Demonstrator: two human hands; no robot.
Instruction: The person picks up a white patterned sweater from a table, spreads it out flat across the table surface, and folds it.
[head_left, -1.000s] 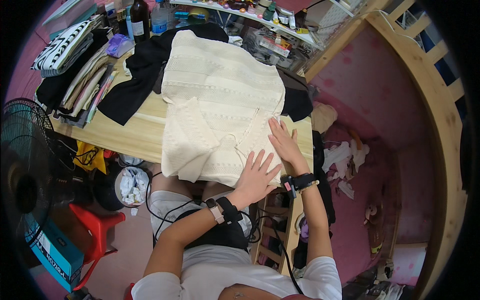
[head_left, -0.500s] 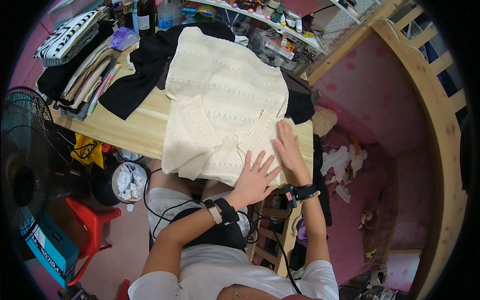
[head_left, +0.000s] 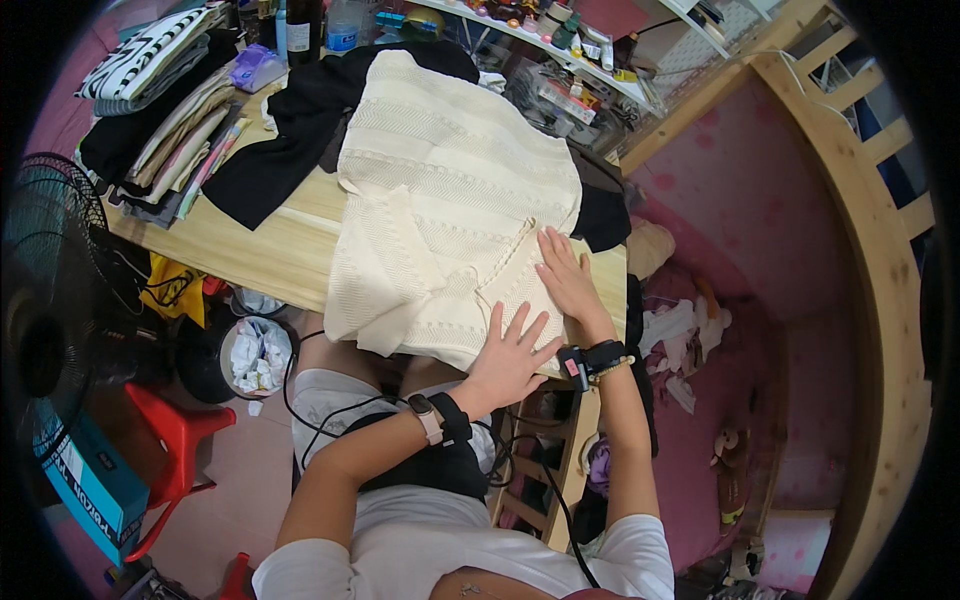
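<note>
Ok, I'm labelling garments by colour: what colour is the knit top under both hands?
The knit top is cream, best seen in the head view.

Right hand [head_left: 570, 285] is moving back in over the cream knit top [head_left: 465, 145].
Half a second ago its fingers were lying close together along the top's right edge; now they are spreading apart on the fabric, the fingertips sitting just beside the ribbed neckline band [head_left: 512, 258], nearer to it than a second ago. The head view is also shifting slightly: the fan [head_left: 50, 230] is appearing higher, and the dark bottle [head_left: 303, 35] is losing more of itself to the upper rim.
</note>
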